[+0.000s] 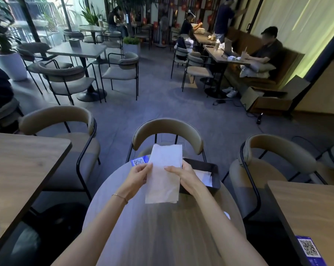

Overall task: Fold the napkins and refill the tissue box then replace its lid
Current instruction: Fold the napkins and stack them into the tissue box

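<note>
A white napkin (165, 173), folded into a long strip, is held upright above the round wooden table (162, 227). My left hand (138, 176) pinches its left edge and my right hand (183, 176) grips its right edge. Just right of the napkin stands the dark open tissue box (208, 167), with white napkins (204, 176) lying inside. My right hand hides part of the box's near wall. No lid is in view.
A blue QR-code card (139, 160) lies at the table's far left edge. A padded chair (168, 134) faces me across the table. Wooden tables stand at the left (18, 169) and right (316, 208). People sit at far tables.
</note>
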Demonstrator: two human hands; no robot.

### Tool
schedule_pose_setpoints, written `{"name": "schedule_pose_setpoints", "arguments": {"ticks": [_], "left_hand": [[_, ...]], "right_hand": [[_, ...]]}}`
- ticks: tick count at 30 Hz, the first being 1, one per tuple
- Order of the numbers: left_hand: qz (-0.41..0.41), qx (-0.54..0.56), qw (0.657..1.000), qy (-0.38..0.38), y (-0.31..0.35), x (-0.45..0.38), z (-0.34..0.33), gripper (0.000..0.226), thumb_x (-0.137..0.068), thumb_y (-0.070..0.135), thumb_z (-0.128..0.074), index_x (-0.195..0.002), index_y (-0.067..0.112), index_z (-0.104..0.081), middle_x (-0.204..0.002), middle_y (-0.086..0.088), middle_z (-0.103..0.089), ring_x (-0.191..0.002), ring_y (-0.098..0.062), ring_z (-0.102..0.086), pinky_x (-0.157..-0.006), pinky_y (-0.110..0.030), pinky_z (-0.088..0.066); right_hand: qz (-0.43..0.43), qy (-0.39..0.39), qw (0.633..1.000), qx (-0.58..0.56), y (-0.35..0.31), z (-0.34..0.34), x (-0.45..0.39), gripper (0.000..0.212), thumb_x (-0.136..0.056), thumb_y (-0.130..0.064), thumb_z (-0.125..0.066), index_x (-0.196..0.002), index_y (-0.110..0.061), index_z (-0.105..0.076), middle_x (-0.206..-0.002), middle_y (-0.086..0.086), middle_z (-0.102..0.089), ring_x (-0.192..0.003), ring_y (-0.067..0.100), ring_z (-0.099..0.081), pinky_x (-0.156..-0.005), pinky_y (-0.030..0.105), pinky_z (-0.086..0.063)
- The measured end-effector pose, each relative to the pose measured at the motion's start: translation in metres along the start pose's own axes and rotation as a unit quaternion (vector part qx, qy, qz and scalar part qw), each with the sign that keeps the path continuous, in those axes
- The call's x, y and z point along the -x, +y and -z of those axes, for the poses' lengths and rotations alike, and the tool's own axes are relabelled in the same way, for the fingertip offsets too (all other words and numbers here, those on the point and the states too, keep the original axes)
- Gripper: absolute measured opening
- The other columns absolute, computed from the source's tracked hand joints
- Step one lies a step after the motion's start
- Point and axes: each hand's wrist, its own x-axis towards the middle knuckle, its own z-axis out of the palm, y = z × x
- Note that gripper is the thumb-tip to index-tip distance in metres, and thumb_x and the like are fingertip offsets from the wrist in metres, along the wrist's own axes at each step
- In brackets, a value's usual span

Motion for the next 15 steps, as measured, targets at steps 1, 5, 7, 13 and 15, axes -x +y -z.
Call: {"name": "schedule_pose_setpoints", "arguments": {"ticks": [1, 5, 7, 13, 15], "left_hand": [[-0.008, 0.002, 1.000, 0.005, -0.001, 0.000, 0.000, 0.023, -0.096, 0.027, -0.051, -0.099, 0.011, -0.067, -0.101, -0.006, -0.064, -0.096, -0.022, -0.061, -0.080, -0.031, -0.054], [-0.042, 0.001, 0.998, 0.047, 0.001, 0.000, -0.002, 0.026, -0.088, 0.018, -0.064, -0.113, 0.016, -0.058, -0.104, -0.006, -0.065, -0.095, -0.025, -0.064, -0.069, -0.023, -0.057], [-0.074, -0.007, 0.995, 0.060, 0.002, 0.002, -0.003, 0.045, -0.085, 0.012, -0.068, -0.122, 0.023, -0.043, -0.101, -0.003, -0.064, -0.090, -0.016, -0.064, -0.058, -0.015, -0.057], [-0.200, -0.215, 0.954, 0.056, 0.006, -0.005, 0.005, 0.021, -0.082, 0.012, -0.072, -0.102, 0.016, -0.069, -0.085, 0.003, -0.069, -0.080, -0.014, -0.066, -0.059, -0.009, -0.054], [-0.211, -0.282, 0.933, 0.070, 0.010, -0.009, 0.005, 0.009, -0.082, 0.015, -0.072, -0.084, 0.024, -0.070, -0.080, 0.011, -0.063, -0.080, -0.010, -0.061, -0.064, -0.012, -0.050]], "right_hand": [[0.005, 0.000, 1.000, 0.003, 0.000, 0.000, 0.001, 0.051, -0.080, -0.007, -0.074, -0.126, -0.010, -0.054, -0.125, 0.012, -0.063, -0.113, 0.028, -0.061, -0.100, 0.045, -0.050], [0.020, 0.047, 0.998, 0.025, 0.005, 0.003, 0.002, 0.088, -0.077, -0.001, -0.075, -0.145, -0.027, -0.027, -0.128, 0.006, -0.054, -0.110, 0.025, -0.058, -0.098, 0.043, -0.050], [0.044, 0.053, 0.997, 0.042, 0.006, 0.006, 0.004, 0.094, -0.078, 0.000, -0.074, -0.146, -0.037, -0.021, -0.115, -0.005, -0.055, -0.103, 0.019, -0.060, -0.092, 0.037, -0.052], [0.094, 0.047, 0.981, 0.161, 0.004, 0.017, 0.006, 0.022, -0.083, -0.006, -0.071, -0.105, -0.003, -0.072, -0.091, -0.001, -0.069, -0.094, 0.017, -0.062, -0.065, 0.009, -0.051], [0.110, 0.057, 0.967, 0.224, 0.000, 0.020, 0.007, 0.019, -0.085, -0.014, -0.071, -0.100, -0.004, -0.074, -0.087, -0.006, -0.063, -0.090, 0.013, -0.059, -0.072, 0.015, -0.050]]}}
